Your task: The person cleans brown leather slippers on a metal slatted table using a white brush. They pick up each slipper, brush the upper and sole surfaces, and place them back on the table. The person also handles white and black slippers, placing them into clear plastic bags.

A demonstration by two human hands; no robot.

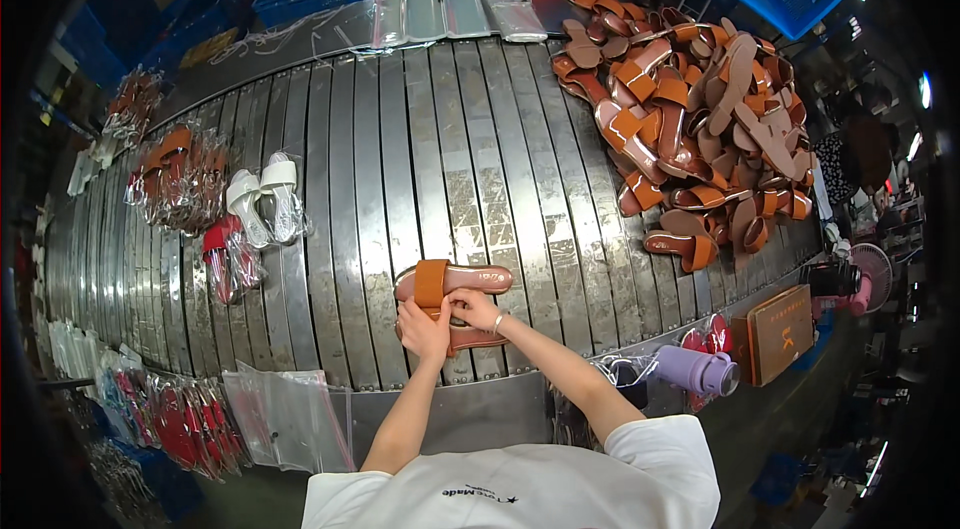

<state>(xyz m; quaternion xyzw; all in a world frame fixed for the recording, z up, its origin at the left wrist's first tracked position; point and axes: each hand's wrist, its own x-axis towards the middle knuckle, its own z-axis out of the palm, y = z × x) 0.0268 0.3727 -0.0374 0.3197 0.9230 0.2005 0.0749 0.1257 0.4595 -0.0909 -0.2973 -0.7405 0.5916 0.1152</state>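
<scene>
A pair of slide sandals with tan-orange straps and pinkish-brown insoles lies side by side on the metal slat conveyor in front of me. The far slide sandal (480, 277) shows whole, its heel toward the right. My hands partly cover the near slide sandal (478, 338). My left hand (426, 331) is closed on the near sandal at its strap. Close against it, my right hand (474, 311) is pinched shut over the same sandal; what its fingertips hold is hidden.
A large heap of matching sandals (700, 119) covers the conveyor's right side. White sandals (270, 199) and bagged brown sandals (180, 179) lie left. Clear plastic bags (285, 417) hang over the near edge; more bags (440, 14) lie beyond. A purple flask (690, 369) and brown box (780, 334) stand right.
</scene>
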